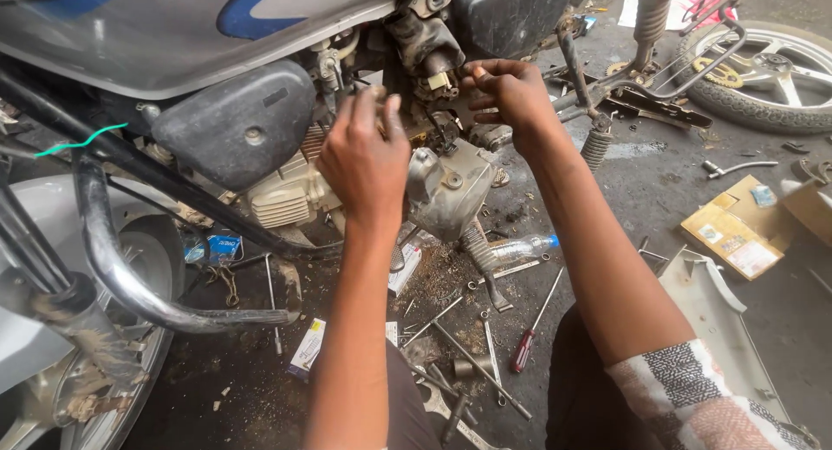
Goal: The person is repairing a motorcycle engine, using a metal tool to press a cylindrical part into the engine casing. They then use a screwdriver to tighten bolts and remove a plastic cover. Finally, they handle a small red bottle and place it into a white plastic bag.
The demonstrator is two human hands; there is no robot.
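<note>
While both hands work inside the motorcycle engine (446, 186), left hand (366, 160) pinches a small part by the carburettor, right hand (511, 93) curled on fittings above. Risk: a dropped part could vanish among tools (468, 355) on the littered floor (659, 190).

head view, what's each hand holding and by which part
Cannot be told: left hand and right hand have fingers in the motorcycle engine area, hiding any grasp.
</note>
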